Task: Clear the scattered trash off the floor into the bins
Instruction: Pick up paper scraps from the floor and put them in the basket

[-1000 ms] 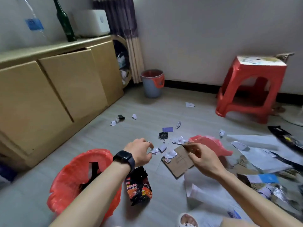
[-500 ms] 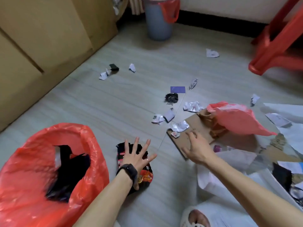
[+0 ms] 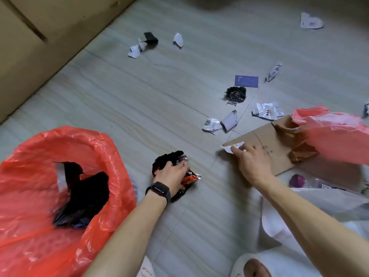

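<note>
A bin lined with a red plastic bag (image 3: 24,226) stands at the lower left, with dark trash inside. Right of it, my left hand (image 3: 171,174) grips a crumpled black and orange snack wrapper (image 3: 189,177) on the floor. My right hand (image 3: 249,162) pinches a small white scrap of paper (image 3: 229,148) at the near corner of a flat piece of cardboard (image 3: 267,142). A loose red plastic bag (image 3: 335,136) lies over the cardboard's right part. Several paper scraps lie on the grey floor, among them a white piece (image 3: 229,121) and a black crumpled wad (image 3: 236,93).
A wooden cabinet (image 3: 30,37) runs along the upper left. More scraps lie near it, one at the white piece (image 3: 135,49), and a purple card (image 3: 246,81) lies beyond the wad. White paper sheets (image 3: 319,202) and a purple object (image 3: 297,180) lie at the lower right.
My head has tilted down, so the far bin and stool left the view. My left hand dropped onto the snack wrapper and curled round it. My right hand took hold of the white scrap.
</note>
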